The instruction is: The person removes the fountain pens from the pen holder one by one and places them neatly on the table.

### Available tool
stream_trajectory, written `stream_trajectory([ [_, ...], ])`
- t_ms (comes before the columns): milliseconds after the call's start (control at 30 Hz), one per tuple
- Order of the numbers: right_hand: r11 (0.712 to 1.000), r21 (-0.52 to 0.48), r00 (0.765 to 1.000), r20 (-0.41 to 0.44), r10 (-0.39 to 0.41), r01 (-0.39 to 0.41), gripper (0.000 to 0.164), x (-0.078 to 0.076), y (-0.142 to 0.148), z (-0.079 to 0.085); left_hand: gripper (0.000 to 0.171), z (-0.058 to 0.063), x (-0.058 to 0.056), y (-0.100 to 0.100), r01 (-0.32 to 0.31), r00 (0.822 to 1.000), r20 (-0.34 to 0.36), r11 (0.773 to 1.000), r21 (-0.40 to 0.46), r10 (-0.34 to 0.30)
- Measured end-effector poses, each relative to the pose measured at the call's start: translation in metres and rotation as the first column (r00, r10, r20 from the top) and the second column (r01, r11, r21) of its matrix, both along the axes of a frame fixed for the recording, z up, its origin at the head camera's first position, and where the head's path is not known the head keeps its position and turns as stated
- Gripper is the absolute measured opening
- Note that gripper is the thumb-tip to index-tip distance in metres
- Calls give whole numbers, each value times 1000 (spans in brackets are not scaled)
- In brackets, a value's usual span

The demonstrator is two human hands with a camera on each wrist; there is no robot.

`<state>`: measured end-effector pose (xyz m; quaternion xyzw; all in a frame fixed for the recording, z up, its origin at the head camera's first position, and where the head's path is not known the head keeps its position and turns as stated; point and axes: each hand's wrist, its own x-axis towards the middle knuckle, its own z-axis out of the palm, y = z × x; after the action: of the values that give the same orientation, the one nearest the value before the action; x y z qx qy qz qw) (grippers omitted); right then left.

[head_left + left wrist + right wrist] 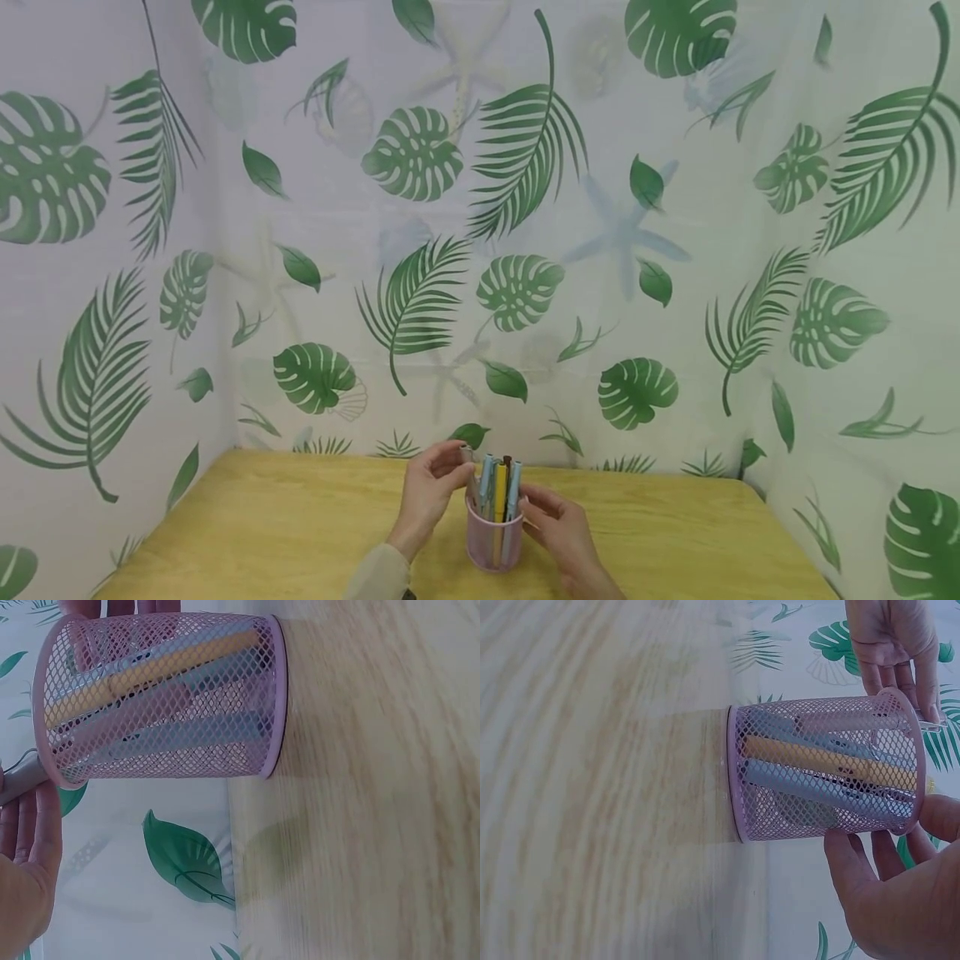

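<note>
A pink mesh pen cup [483, 546] stands upright on the table, filled with pens, among them a yellow pen [500, 492], light blue pens [486, 483] and a dark brown one [507, 460]. At its left rim my left hand [429, 498] pinches a grey pen [24, 781] between thumb and fingers. That pen's lower end is inside the cup or at its rim; I cannot tell how deep. On the opposite side my right hand [558, 527] holds the cup, thumb by the rim and fingers against the mesh wall [817, 825].
The cup stands on a wood-grain table [300, 517]. Behind and at both sides hangs a white curtain [465, 400] printed with green leaves, close along the table's back edge.
</note>
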<state>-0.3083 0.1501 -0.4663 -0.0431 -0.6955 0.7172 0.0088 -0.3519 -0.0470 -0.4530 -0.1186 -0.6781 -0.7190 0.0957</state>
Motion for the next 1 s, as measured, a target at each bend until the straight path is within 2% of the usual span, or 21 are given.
stream_trajectory([
  [300, 1000, 1, 1000, -19, 20, -20, 39, 1, 0, 2, 39, 6, 1, 3, -57, 998, -8, 998, 27, 57],
  [600, 1000, 9, 1000, 16, 0, 0, 40, -1, 3, 0, 41, 17, 3, 7, -53, 998, -36, 995, 90, 56],
  [1000, 1000, -2, 1000, -9, 10, -10, 41, 1, 2, -1, 40, 30, 3, 6, -111, 986, -118, 992, 67, 119],
])
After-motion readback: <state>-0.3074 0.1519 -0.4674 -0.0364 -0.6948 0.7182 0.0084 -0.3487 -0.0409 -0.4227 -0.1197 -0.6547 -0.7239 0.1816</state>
